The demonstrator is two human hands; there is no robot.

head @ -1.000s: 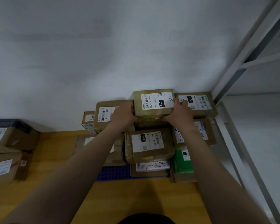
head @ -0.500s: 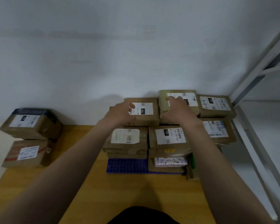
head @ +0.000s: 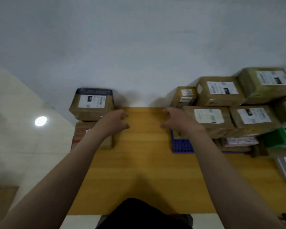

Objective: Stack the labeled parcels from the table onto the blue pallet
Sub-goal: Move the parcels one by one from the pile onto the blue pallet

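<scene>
Two brown labeled parcels are stacked at the table's left edge: the upper parcel (head: pixel 92 104) has a dark taped top edge, the lower parcel (head: pixel 82 133) has red tape. My left hand (head: pixel 113 121) hovers just right of them, fingers loosely curled, holding nothing. My right hand (head: pixel 177 121) hangs empty over the wooden table (head: pixel 145 162), beside the blue pallet (head: pixel 182 146). A pile of several labeled parcels (head: pixel 221 95) covers the pallet at the right, against the wall.
A green parcel (head: pixel 277 138) and a pink-printed parcel (head: pixel 238 141) sit low in the pallet pile. White shelving shows at the far right edge. The floor lies to the left of the table, with a bright light reflection.
Both hands have let go of the parcel set on top of the pile and drawn back. The view has swung left, bringing the two table parcels near my left hand.
</scene>
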